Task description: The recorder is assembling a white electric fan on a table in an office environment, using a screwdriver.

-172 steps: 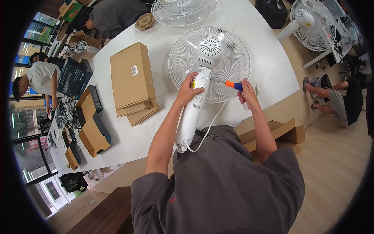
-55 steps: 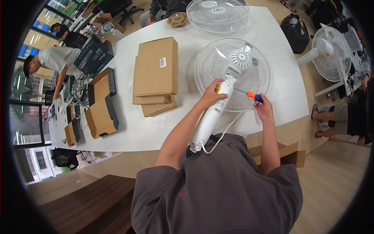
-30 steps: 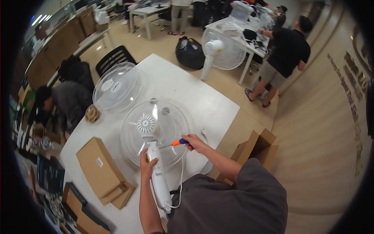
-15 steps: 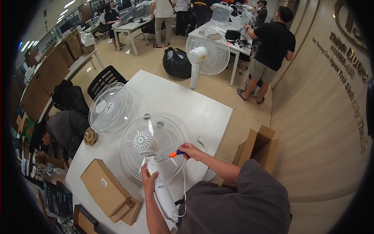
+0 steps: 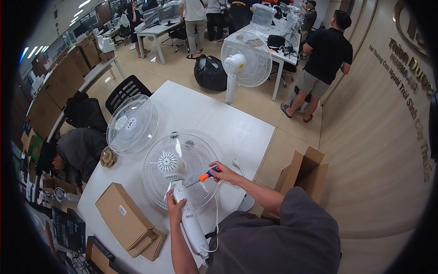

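Note:
A white electric fan (image 5: pixel 189 223) lies on the white table, its round wire cage (image 5: pixel 205 153) flat and its motor housing (image 5: pixel 170 164) facing up. My left hand (image 5: pixel 176 205) is wrapped round the fan's neck, just below the motor. In my right hand (image 5: pixel 223 172) is a screwdriver (image 5: pixel 204 176) with an orange and blue handle. Its thin shaft points left and down, the tip at the neck near my left fingers; whether it sits in a screw is too small to tell. A white power cord (image 5: pixel 216 219) runs beside the fan to its lower end.
Left on the table (image 5: pixel 228 123) lie another fan cage (image 5: pixel 132 125), a roll of tape (image 5: pixel 108 157) and a flat cardboard box (image 5: pixel 123 219). An open carton (image 5: pixel 301 173) stands at the right. Beyond are another fan (image 5: pixel 246 59), a black bag (image 5: pixel 210 73) and several people.
The view has shifted slightly. My right hand and the screwdriver handle have moved a little up, while the tip stays at the fan's neck. My left hand keeps its hold.

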Action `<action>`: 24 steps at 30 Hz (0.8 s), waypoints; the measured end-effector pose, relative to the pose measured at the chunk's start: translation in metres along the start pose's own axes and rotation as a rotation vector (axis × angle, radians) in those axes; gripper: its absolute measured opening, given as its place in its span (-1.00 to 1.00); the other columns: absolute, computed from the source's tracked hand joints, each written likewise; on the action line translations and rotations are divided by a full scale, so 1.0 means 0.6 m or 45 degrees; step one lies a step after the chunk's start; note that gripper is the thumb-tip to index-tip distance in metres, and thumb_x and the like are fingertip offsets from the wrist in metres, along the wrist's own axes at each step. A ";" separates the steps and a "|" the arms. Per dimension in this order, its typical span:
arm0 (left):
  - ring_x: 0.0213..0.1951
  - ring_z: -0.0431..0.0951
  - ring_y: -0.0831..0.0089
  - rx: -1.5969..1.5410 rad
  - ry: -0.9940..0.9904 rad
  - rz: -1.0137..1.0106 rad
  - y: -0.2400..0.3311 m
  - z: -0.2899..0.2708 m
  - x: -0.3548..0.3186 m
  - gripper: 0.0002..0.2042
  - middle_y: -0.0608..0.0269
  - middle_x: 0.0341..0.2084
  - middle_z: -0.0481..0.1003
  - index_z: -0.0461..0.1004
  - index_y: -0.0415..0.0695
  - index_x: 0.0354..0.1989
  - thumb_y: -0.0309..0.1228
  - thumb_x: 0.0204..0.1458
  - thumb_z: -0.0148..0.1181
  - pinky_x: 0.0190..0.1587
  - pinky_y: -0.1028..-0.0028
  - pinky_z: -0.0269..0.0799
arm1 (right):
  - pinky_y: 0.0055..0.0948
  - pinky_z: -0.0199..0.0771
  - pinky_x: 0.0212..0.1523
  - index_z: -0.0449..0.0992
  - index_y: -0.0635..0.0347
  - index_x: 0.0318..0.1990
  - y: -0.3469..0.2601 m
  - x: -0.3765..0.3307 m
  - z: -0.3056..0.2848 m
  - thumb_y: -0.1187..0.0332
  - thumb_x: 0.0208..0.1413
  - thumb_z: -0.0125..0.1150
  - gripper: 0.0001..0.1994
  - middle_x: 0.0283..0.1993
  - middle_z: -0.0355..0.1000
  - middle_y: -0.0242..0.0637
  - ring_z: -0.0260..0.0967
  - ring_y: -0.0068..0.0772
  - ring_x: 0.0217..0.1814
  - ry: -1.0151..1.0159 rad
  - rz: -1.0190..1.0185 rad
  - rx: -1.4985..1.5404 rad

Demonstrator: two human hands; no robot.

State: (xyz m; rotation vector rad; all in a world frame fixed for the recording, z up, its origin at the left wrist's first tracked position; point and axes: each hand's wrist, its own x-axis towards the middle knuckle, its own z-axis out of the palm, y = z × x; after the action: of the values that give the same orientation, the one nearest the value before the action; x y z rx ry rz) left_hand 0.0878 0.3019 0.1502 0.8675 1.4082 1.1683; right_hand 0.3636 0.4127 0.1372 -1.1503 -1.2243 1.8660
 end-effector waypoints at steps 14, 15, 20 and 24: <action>-0.19 0.50 0.40 0.012 -0.009 0.035 0.005 0.005 -0.005 -0.34 0.12 -0.19 0.46 0.13 -0.17 0.20 -0.62 -0.17 0.21 -0.11 0.47 0.42 | -0.52 0.08 -0.74 0.36 0.18 -0.13 0.009 0.002 -0.005 -0.03 0.27 0.09 -0.60 -0.65 0.14 -0.51 0.03 -0.65 -0.74 0.132 0.269 -0.099; -0.20 0.50 0.40 0.002 -0.013 0.028 0.004 0.003 -0.004 -0.34 0.12 -0.19 0.46 0.13 -0.17 0.20 -0.63 -0.16 0.22 -0.12 0.46 0.43 | -0.52 0.08 -0.74 0.36 0.18 -0.13 0.012 0.004 -0.007 -0.03 0.27 0.09 -0.60 -0.65 0.14 -0.51 0.03 -0.65 -0.74 0.135 0.267 -0.098; -0.21 0.51 0.41 0.017 -0.010 0.045 -0.007 -0.007 -0.001 -0.33 0.12 -0.19 0.46 0.12 -0.18 0.20 -0.63 -0.16 0.23 -0.13 0.46 0.44 | -0.55 0.17 -0.63 0.41 0.17 -0.12 0.013 0.010 -0.004 0.10 0.25 0.17 -0.69 -0.62 0.18 -0.51 0.09 -0.67 -0.65 0.027 0.109 -0.010; -0.20 0.50 0.40 0.023 0.040 0.035 -0.017 -0.017 -0.008 -0.32 0.13 -0.20 0.46 0.15 -0.16 0.21 -0.61 -0.17 0.27 -0.13 0.47 0.43 | -0.59 0.36 -0.41 0.41 0.09 -0.06 0.024 0.016 0.001 0.38 0.13 0.28 -0.76 -0.34 0.34 -0.46 0.26 -0.67 -0.42 -0.085 -0.060 -0.105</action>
State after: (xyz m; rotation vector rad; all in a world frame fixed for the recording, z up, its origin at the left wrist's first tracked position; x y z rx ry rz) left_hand 0.0795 0.2927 0.1411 0.8872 1.4384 1.1962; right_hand 0.3584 0.4150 0.1208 -1.1009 -1.3647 1.8475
